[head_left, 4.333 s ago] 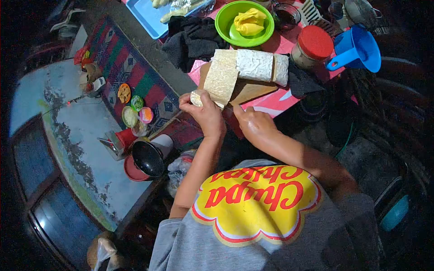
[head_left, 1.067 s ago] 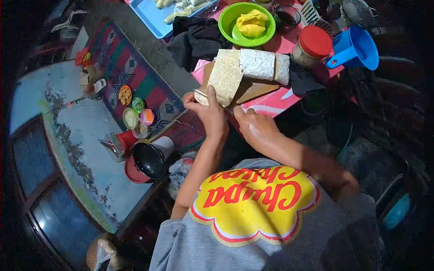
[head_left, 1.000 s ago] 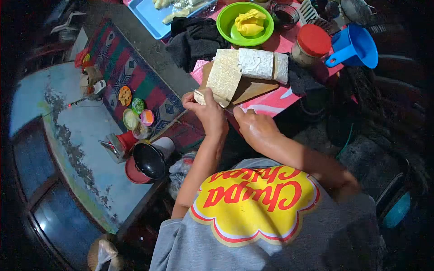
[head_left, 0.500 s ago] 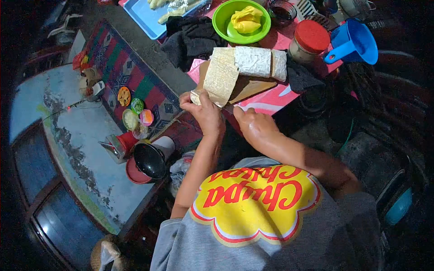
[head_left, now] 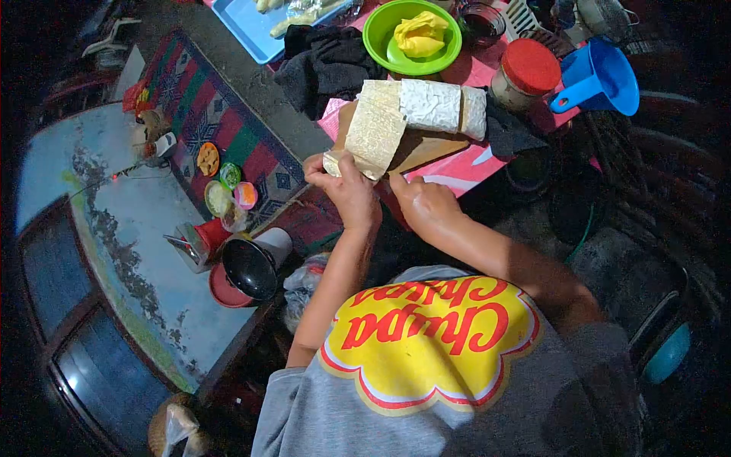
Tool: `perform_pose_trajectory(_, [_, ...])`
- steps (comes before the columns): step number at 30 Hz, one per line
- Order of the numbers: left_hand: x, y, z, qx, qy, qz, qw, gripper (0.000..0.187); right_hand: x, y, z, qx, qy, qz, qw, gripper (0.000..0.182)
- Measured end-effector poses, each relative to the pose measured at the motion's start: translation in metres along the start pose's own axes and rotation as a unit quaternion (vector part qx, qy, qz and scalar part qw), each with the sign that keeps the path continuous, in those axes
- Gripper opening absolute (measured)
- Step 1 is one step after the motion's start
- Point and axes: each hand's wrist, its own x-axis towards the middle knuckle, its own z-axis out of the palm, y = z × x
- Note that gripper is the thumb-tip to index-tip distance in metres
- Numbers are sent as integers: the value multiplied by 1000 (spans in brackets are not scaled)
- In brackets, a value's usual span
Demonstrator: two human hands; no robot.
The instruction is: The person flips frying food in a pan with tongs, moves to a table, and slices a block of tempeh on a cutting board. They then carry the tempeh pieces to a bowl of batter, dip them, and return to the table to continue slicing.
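A pale tan slab of tempeh [head_left: 373, 133] lies over the near left end of a wooden cutting board [head_left: 426, 150]. My left hand [head_left: 352, 196] pinches its near edge, where a thin strip shows at the fingertips. Close by on the right, my right hand [head_left: 428, 202] is closed with the index finger stretched toward the slab. It appears to grip a knife, whose blade is mostly hidden against the dark background. Behind the slab, a whiter tempeh block [head_left: 430, 104] rests on the board, with another white piece [head_left: 474, 113] at its right end.
Beyond the board stand a green bowl [head_left: 373, 38] with a yellow bundle, a red-lidded jar [head_left: 525, 72] and a blue measuring jug [head_left: 601, 76]. Dark cloth [head_left: 327, 61] lies behind left, near a blue tray [head_left: 247, 34]. Small containers stand on a patterned mat [head_left: 221, 114] at left.
My right hand has shifted slightly left, closer to the slab's near edge. My left hand keeps its pinch. The whole view has shifted slightly.
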Motion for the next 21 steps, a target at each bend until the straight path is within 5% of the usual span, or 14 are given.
perform_pose_trajectory(8, [-2,-1,-1,-57,2,-34,998,36,5,5,7,-7,-33,4,999,16])
perform_pose_trajectory(10, [4,-18,-8,140,-18,68,988,33,13,9,14,-16,-39,11,999,16])
perform_pose_trajectory(14, [3,-12,-8,112,-6,58,992,28,9,13,20,-4,-40,1,999,16])
perform_pose_trajectory(16, [8,-21,-14,240,-31,124,962,29,-3,20,22,-6,-4,-4,1000,15])
perform_pose_trajectory(20, [3,-11,-4,158,-25,111,981,25,-34,41,22,0,-40,-2,999,20])
perform_pose_trajectory(21, [4,-9,-2,51,5,37,998,24,-38,44,20,13,-49,8,999,23])
